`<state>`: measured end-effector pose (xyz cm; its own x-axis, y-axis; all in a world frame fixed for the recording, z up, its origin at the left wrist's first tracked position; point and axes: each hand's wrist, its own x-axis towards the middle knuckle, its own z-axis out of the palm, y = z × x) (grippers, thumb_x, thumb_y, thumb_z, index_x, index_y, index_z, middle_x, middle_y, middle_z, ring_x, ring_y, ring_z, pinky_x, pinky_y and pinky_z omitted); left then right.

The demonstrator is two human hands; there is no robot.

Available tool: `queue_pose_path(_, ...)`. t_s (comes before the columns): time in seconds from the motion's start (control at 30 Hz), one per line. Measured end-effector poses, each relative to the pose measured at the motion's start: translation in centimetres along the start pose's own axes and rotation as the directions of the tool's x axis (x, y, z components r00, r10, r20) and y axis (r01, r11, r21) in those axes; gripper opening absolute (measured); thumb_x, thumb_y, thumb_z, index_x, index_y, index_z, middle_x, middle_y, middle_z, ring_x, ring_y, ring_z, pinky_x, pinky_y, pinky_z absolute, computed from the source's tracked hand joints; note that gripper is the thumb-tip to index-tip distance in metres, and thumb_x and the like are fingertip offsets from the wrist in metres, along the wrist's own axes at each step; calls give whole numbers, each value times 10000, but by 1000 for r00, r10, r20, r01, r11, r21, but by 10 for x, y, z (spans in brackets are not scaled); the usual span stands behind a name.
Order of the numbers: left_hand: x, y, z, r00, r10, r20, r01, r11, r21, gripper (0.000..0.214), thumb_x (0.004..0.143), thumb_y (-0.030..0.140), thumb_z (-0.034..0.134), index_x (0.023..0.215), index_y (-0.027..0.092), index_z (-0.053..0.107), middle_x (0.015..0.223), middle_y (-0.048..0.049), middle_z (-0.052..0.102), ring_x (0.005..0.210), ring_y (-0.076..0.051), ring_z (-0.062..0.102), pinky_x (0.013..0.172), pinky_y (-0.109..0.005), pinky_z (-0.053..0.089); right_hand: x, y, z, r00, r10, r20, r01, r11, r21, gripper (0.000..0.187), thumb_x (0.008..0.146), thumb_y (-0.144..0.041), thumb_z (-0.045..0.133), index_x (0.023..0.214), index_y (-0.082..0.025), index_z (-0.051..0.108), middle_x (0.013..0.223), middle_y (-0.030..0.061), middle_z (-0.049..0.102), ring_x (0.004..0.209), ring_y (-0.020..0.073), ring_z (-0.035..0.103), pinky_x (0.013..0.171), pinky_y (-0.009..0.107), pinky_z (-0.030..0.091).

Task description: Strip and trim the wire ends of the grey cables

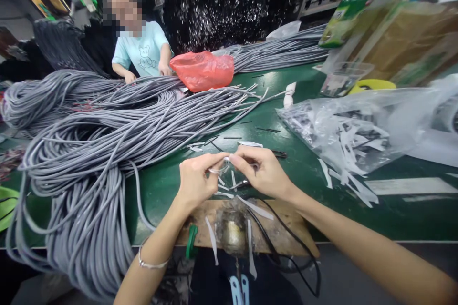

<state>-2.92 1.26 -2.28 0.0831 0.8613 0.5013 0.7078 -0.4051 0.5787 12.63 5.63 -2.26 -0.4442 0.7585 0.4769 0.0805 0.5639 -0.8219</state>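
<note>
Above the green table, my left hand (195, 178) is closed, its thumb and forefinger pinching a thin whitish strand (224, 166) that bends into a loop. Fingertip to fingertip with it, my right hand (263, 171) pinches the same strand from the other side. What exactly the strand is made of is too small to tell. Just below the hands stands a rounded, glossy metal device (232, 233) on a wooden board (286, 224), with white strips scattered around it. Scissors with light blue handles (239, 288) lie at the bottom.
Long bundles of grey cable (125, 124) cover the left side. A plastic bag of white strips (343, 133) spills out at right. Behind are a red plastic bag (205, 70) and a co-worker in a light blue shirt (146, 50). A black cord (296, 238) crosses the board.
</note>
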Motion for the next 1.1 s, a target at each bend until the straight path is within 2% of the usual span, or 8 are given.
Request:
queue_pose_path(0.2, -4, 4, 3, 993, 115, -26, -113, 992, 48, 266, 814, 253, 483, 851, 201, 741, 477, -16, 533, 439, -113, 443, 504, -221, 328, 4, 6, 2, 994, 104, -36, -102, 993, 58, 489, 860, -516, 414, 502, -185, 378, 477, -44, 319, 448, 77, 288, 429, 219, 258)
queue_pose_path(0.3, -4, 9, 4, 988, 116, -104, -117, 993, -7, 243, 799, 244, 504, 841, 198, 739, 487, -13, 530, 440, -109, 427, 491, -220, 325, 2, 13, 13, 981, 151, 121, -165, 980, 110, 491, 814, -537, 457, 485, -178, 395, 463, -44, 330, 447, 76, 305, 424, 212, 262)
queue_pose_path(0.4, -3, 11, 1, 980, 7, -200, -25, 996, -85, 219, 775, 231, 528, 829, 193, 736, 535, -14, 573, 446, -103, 438, 491, -216, 337, 0, 16, 18, 953, 146, 267, -178, 979, 101, 466, 799, -493, 481, 473, -164, 429, 462, -35, 362, 449, 76, 328, 417, 203, 270)
queue_pose_path(0.57, 0, 8, -3, 973, -194, -121, 151, 943, -295, 229, 780, 281, 535, 731, 171, 731, 593, -21, 620, 436, -95, 413, 452, -213, 314, 4, 8, -1, 983, 186, -1, -184, 976, 120, 269, 807, -376, 524, 717, -139, 614, 616, -5, 520, 450, 64, 351, 389, 182, 291)
queue_pose_path(0.67, 0, 7, -3, 971, -239, 6, 225, 903, -366, 273, 780, 336, 544, 688, 149, 722, 565, -27, 585, 438, -97, 364, 432, -219, 275, 4, 2, -10, 992, 122, 15, -123, 974, 188, 278, 800, -356, 553, 986, -165, 633, 809, 21, 583, 460, 49, 389, 383, 165, 312)
queue_pose_path(0.8, 0, 8, -2, 965, -243, 102, 263, 872, -412, 323, 776, 386, 550, 643, 133, 701, 542, -33, 535, 462, -101, 349, 432, -221, 250, 3, -1, -13, 1000, 15, 22, -19, 985, 171, 195, 820, -318, 542, 863, -165, 656, 805, 38, 605, 573, 87, 505, 457, 166, 406)
queue_pose_path(0.9, 0, 8, -1, 968, -216, 131, 251, 873, -418, 347, 785, 399, 541, 642, 123, 695, 519, -26, 508, 460, -93, 328, 427, -219, 239, 3, -1, -14, 999, 36, -2, -35, 988, 151, 178, 821, -302, 538, 787, -155, 632, 747, 29, 593, 547, 85, 489, 456, 169, 419)
queue_pose_path(1.1, -1, 8, 2, 989, -148, -14, 136, 937, -321, 303, 818, 330, 517, 726, 111, 705, 565, -22, 600, 423, -73, 366, 406, -198, 266, 2, 0, -12, 987, 141, 71, -149, 981, 120, 176, 828, -298, 485, 784, -141, 551, 644, -18, 512, 391, 38, 331, 344, 168, 275)
